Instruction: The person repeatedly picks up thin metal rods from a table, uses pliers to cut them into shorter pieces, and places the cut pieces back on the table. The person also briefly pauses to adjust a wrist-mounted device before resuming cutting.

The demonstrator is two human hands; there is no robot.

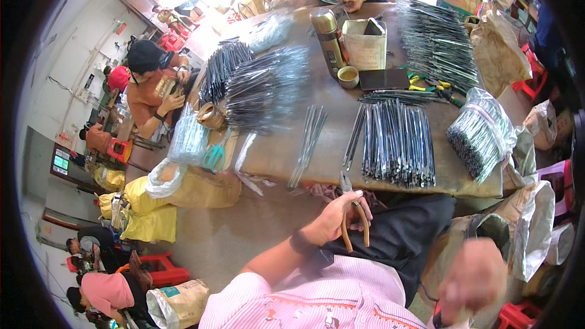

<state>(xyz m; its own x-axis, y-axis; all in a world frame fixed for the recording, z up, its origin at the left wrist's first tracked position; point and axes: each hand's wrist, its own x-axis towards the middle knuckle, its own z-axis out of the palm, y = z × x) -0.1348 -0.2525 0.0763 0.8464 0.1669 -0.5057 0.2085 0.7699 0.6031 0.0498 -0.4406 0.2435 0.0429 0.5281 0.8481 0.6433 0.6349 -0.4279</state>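
My left hand [332, 218] is closed around a pair of pliers [345, 231] with orange-brown handles, held over my lap at the table's front edge. The jaws point up toward the table. My right hand [472, 277] is off to the lower right, beside the table and near the open sacks. Motion smears its fingers, so whether it holds anything does not show. Just beyond the pliers lies a row of dark thin metal rods [399, 143]. A smaller group of rods [308, 146] sits to the left of that row.
On the brown table [280, 158] are large rod piles [268, 88], a wrapped rod bundle [481, 134], teal scissors [214, 157], a thermos [329, 42], a cup [348, 77] and a dark phone [384, 79]. Open sacks [518, 225] stand at right. Other people sit around.
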